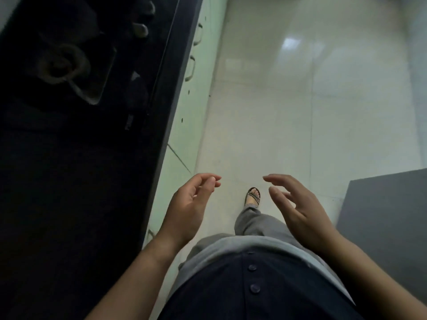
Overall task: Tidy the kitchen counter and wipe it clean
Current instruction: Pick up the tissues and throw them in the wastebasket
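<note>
Far left I see the dark table (pixel 69 181), dim and blurred, with a stove burner (pixel 61 63) on it and pale green cabinet fronts (pixel 184 125) below its edge. The left hand (pixel 189 209) hangs just off that edge, grip slack and empty, fingers loosely curled. The right hand (pixel 298 211) faces it over the glossy pale tiled floor (pixel 300 112), grip likewise loose, holding nothing, with a sandalled foot (pixel 253 196) between them and a grey slab (pixel 388 209) far right.
</note>
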`<state>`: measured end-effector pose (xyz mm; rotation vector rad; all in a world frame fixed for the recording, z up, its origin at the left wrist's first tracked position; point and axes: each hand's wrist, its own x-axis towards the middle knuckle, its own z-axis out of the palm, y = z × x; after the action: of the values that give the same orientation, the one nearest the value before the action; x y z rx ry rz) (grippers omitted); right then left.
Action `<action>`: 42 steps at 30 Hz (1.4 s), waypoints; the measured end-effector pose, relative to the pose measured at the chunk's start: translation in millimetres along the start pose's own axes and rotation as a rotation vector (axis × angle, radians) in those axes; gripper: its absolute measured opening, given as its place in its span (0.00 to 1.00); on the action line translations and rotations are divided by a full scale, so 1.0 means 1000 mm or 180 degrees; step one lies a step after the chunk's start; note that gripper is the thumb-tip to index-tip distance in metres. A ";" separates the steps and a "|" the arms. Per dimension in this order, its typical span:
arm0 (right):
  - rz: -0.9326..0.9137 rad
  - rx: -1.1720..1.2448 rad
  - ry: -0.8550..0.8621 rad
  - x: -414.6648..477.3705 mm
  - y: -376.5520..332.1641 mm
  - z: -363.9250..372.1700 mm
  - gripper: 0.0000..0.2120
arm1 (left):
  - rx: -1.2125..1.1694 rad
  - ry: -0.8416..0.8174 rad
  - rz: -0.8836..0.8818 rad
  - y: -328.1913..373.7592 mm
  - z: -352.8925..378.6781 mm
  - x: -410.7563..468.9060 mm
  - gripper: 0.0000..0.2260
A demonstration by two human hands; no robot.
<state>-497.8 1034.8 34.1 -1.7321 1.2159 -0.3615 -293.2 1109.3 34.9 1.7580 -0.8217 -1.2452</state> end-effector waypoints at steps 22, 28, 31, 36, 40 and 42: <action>-0.0003 0.0212 0.0467 0.295 0.046 -0.227 0.21 | 0.0355 -0.0309 0.0276 0.189 0.133 0.328 0.11; -0.0114 0.0139 0.0636 0.437 0.010 -0.278 0.23 | 0.0483 -0.0396 0.0487 0.270 0.119 0.469 0.11; -0.0206 0.0055 0.0655 0.500 -0.012 -0.300 0.23 | 0.0577 -0.0449 0.0687 0.315 0.110 0.525 0.16; -0.0344 0.0111 0.0600 0.585 -0.031 -0.318 0.24 | 0.0669 -0.0392 0.0650 0.349 0.094 0.591 0.12; -0.0404 0.0149 0.0418 0.651 -0.039 -0.326 0.23 | 0.0606 -0.0177 0.0473 0.359 0.080 0.638 0.13; -0.0451 0.0198 0.0301 0.691 -0.043 -0.333 0.22 | 0.0506 -0.0001 0.0378 0.366 0.075 0.666 0.14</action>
<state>-383.4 274.8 53.0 -1.7686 1.1393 -0.5652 -183.8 354.3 63.9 1.8052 -1.0342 -1.1284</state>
